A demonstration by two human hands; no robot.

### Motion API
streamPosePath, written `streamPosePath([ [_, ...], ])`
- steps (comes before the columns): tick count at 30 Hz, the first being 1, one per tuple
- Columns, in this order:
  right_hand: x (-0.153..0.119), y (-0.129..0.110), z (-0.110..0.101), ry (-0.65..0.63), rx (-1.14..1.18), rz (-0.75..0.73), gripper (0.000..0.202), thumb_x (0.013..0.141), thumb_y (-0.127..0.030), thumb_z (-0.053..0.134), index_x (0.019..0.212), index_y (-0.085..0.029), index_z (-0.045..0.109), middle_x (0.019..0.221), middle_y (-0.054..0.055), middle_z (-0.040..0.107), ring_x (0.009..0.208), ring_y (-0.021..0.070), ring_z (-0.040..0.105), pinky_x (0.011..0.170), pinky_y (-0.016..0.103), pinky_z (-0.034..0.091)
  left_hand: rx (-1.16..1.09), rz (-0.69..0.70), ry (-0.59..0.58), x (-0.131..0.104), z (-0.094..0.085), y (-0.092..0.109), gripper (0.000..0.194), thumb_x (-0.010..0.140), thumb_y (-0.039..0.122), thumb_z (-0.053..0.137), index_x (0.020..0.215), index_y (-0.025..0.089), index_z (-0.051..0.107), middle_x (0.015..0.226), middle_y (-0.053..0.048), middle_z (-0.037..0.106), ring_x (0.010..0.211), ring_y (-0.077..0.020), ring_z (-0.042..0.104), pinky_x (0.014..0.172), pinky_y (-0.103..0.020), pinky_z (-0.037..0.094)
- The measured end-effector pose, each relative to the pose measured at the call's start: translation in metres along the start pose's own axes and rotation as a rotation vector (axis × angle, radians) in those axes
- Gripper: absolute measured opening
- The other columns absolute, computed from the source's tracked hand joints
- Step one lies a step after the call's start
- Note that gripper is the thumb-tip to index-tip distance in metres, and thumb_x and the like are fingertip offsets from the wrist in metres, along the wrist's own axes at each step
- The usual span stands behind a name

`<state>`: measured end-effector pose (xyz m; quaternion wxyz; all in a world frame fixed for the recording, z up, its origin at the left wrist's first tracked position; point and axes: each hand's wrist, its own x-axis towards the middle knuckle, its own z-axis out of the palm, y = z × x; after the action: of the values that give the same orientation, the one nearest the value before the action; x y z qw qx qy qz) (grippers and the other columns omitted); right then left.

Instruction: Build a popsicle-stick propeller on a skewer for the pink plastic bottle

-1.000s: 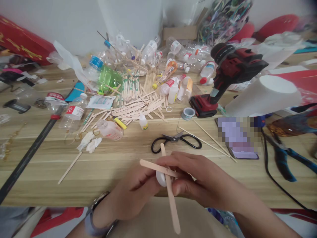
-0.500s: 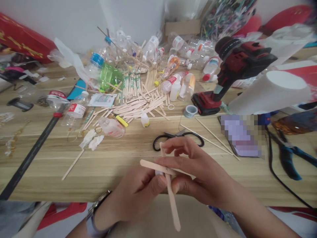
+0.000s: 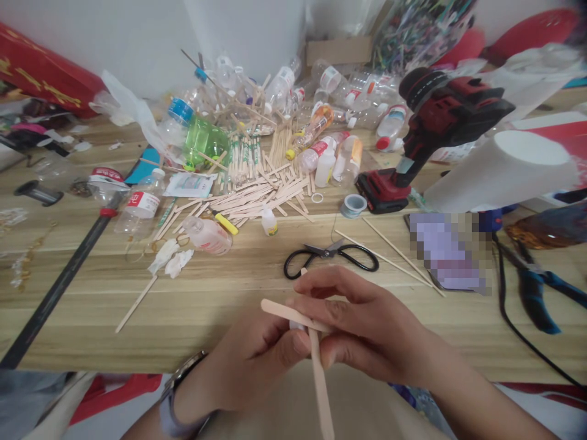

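Two flat wooden craft sticks cross each other between my hands, close to the table's front edge. One stick (image 3: pixel 277 308) lies on top and points left; the other stick (image 3: pixel 321 391) runs down toward me. My right hand (image 3: pixel 371 324) is closed on the crossed sticks, index finger over the upper one and thumb beside the lower one. From the left, my left hand (image 3: pixel 257 360) grips a small whitish piece (image 3: pixel 297 326) under the crossing, its thumb next to the lower stick. What that piece is, I cannot make out. Black-handled scissors (image 3: pixel 328 252) lie just beyond my fingers.
A pile of craft sticks (image 3: pixel 261 198) and many plastic bottles (image 3: pixel 208 235) spread across the back. A red and black cordless drill (image 3: pixel 435 128) stands at right, near a phone (image 3: pixel 447 250) and blue-handled pliers (image 3: pixel 536 299). A dark bar (image 3: pixel 59 281) crosses the left side.
The crossed sticks and my right hand have moved slightly down toward me. My right fingers have curled closer over the sticks' crossing. The things on the table have stayed put.
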<state>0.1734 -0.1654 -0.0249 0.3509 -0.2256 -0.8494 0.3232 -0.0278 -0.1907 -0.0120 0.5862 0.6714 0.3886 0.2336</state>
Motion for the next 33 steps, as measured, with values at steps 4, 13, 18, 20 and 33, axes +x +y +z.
streamPosePath([
  [4,-0.001,0.001,0.001,0.010,-0.019,-0.007,0.049,0.089,-0.043,0.058,0.135,-0.026,0.052,0.114,0.008,0.056,0.105,0.0161,0.058,0.086,0.026,0.050,0.019,-0.031,0.005,-0.003,0.000,-0.003,0.059,0.091,0.065,0.032,0.077,0.019,0.066,0.070,-0.003,0.061,0.066,-0.0162,0.054,0.066,-0.026,0.044],
  [13,-0.008,-0.007,0.000,0.109,-0.051,0.162,0.045,0.093,-0.048,0.051,0.130,-0.023,0.051,0.105,0.007,0.062,0.086,0.0142,0.062,0.073,0.025,0.052,-0.010,-0.043,0.042,-0.002,-0.001,-0.003,0.058,0.092,0.065,0.033,0.082,0.019,0.067,0.074,-0.002,0.062,0.068,-0.0159,0.055,0.062,-0.025,0.042],
  [18,-0.008,-0.019,0.003,0.019,-0.017,0.306,0.017,0.097,-0.027,0.047,0.086,-0.021,0.058,0.068,-0.003,0.063,0.058,0.0088,0.057,0.053,0.019,0.041,0.065,-0.069,0.065,-0.007,0.003,0.001,0.052,0.094,0.059,0.032,0.073,0.020,0.060,0.064,0.000,0.054,0.062,-0.0156,0.049,0.060,-0.026,0.038],
  [20,-0.006,-0.020,0.005,-0.021,0.052,0.370,0.019,0.096,-0.028,0.047,0.084,-0.021,0.060,0.067,-0.003,0.063,0.057,0.0087,0.056,0.052,0.018,0.040,0.124,-0.071,0.067,-0.009,0.005,0.004,0.049,0.094,0.055,0.034,0.069,0.020,0.056,0.063,0.001,0.051,0.060,-0.0151,0.046,0.057,-0.026,0.036],
  [33,-0.015,-0.023,0.024,-0.080,0.397,0.646,0.034,0.094,-0.042,0.047,0.071,-0.019,0.058,0.061,-0.003,0.052,0.056,0.0093,0.044,0.050,0.020,0.033,0.238,-0.293,-0.027,-0.018,0.006,0.019,0.017,0.083,0.026,0.044,0.068,0.021,0.042,0.065,0.005,0.046,0.058,-0.0112,0.043,0.053,-0.023,0.032],
])
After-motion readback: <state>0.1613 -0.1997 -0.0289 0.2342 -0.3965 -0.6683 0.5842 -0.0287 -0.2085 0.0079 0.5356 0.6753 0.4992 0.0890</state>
